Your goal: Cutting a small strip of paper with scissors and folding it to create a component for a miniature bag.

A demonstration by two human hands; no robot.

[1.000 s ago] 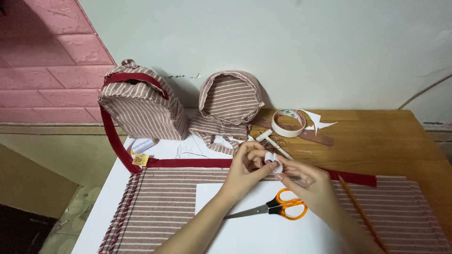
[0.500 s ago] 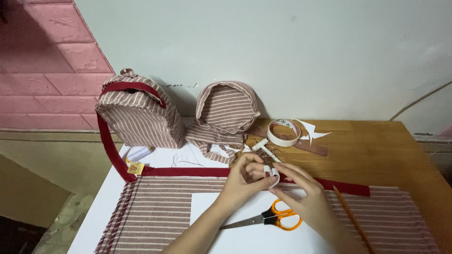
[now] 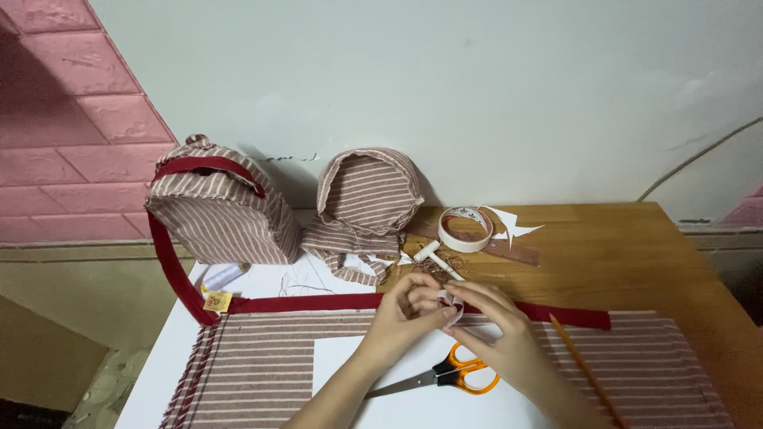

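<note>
My left hand (image 3: 408,308) and my right hand (image 3: 499,327) meet over the middle of a striped brown-and-white cloth (image 3: 254,369), pinching a small white piece (image 3: 450,303) between the fingertips of both. What the piece is cannot be made out. Right below the hands lie orange-handled scissors (image 3: 457,373) on a white paper sheet (image 3: 421,397), blades pointing left. A dark red band (image 3: 318,303) runs along the cloth's far edge just behind my hands.
A striped bag with a red strap (image 3: 218,210) and a striped pouch (image 3: 367,195) stand at the back. A roll of white tape (image 3: 464,229), a ruler (image 3: 509,251), paper scraps and a white pen lie behind. An orange pencil (image 3: 584,365) rests to the right.
The view has dipped and shifted slightly, so the table sits lower in frame. My hands stay together on the small white piece, with only small finger movement.
</note>
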